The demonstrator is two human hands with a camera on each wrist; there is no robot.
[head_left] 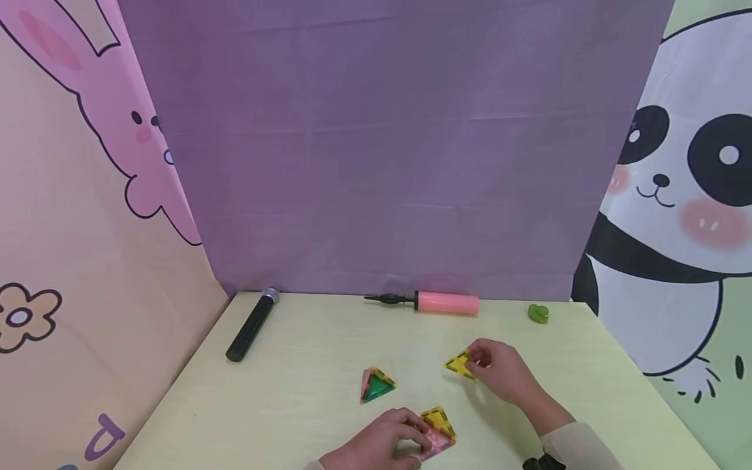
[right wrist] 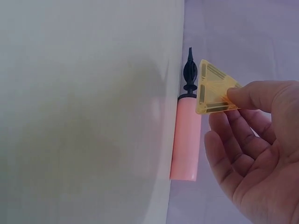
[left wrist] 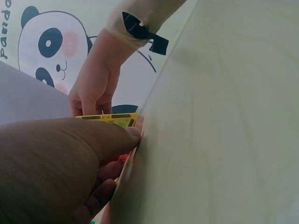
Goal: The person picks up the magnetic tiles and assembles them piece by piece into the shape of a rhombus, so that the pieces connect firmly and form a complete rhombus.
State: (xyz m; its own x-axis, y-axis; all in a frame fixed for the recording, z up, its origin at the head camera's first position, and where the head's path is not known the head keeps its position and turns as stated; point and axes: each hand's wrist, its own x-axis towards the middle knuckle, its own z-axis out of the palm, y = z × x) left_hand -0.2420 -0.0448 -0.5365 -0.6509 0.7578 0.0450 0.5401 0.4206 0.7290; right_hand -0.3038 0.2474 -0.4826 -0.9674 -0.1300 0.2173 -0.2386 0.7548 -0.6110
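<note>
My right hand (head_left: 504,373) pinches a yellow triangular magnetic tile (right wrist: 212,91) between thumb and fingers, raised above the table at right of centre. Low in the head view, my left hand (head_left: 383,438) grips a small joined shape of triangular magnetic tiles, with a pink tile (head_left: 436,442) in front and a yellow tile (head_left: 437,421) behind. In the left wrist view the thumb presses against this shape's edge, and part of it is hidden by the hand. A second small tile shape (head_left: 378,386), green, pink and yellow, stands apart beyond the left hand.
Along the back of the pale table (head_left: 282,405) lie a black microphone (head_left: 252,326) at left, a pink hand pump (head_left: 448,303) with a black nozzle, and a small green object (head_left: 538,313) at right. A purple cloth (head_left: 376,143) hangs behind the table.
</note>
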